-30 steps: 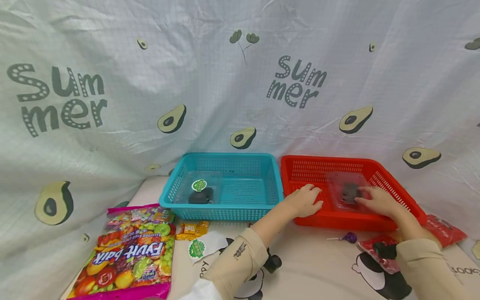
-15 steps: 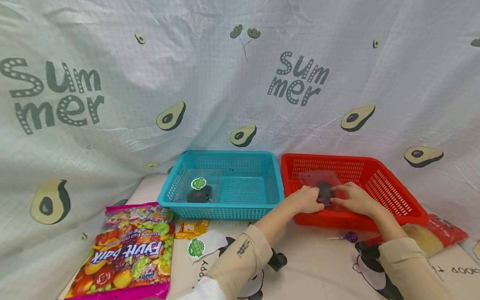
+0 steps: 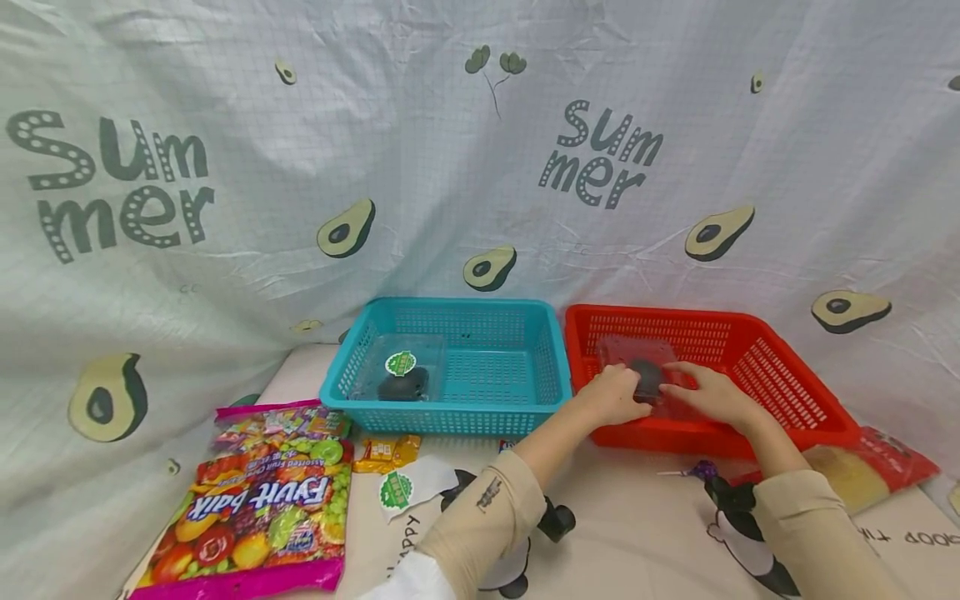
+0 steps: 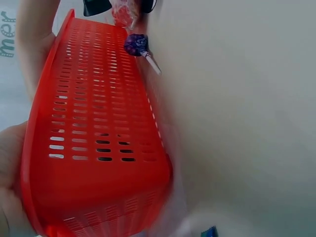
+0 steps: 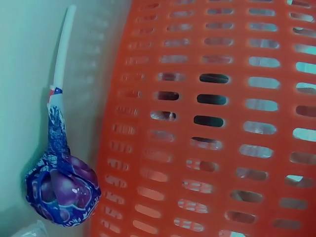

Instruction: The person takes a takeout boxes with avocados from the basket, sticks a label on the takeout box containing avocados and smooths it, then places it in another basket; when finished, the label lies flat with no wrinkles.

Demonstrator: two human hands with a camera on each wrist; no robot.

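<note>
A clear plastic box [image 3: 637, 348] with a dark rounded lump [image 3: 647, 381] showing in it lies in the left part of the red basket [image 3: 795, 375]. My left hand [image 3: 617, 395] reaches over the basket's front rim, its fingertips right at the left side of the lump. From the right, my right hand [image 3: 712, 395] grips the box, thumb and fingers bent near the lump. The hands cover the box's front corners. In the left wrist view, part of my left hand [image 4: 12, 177] shows beside the basket's rim; how its fingertips lie is hidden there.
Left of the red basket stands a teal basket [image 3: 487, 408], holding another clear box [image 3: 367, 362] with a green label. A fruit candy bag [image 3: 262, 508], orange packet [image 3: 386, 454], torn label [image 3: 420, 483], lollipop [image 5: 61, 187] and red packet [image 3: 892, 462] lie around the baskets.
The clear box has shifted left inside the red basket, my right hand moving left along with it. My left hand, earlier apart from the box, is now at its left side.
</note>
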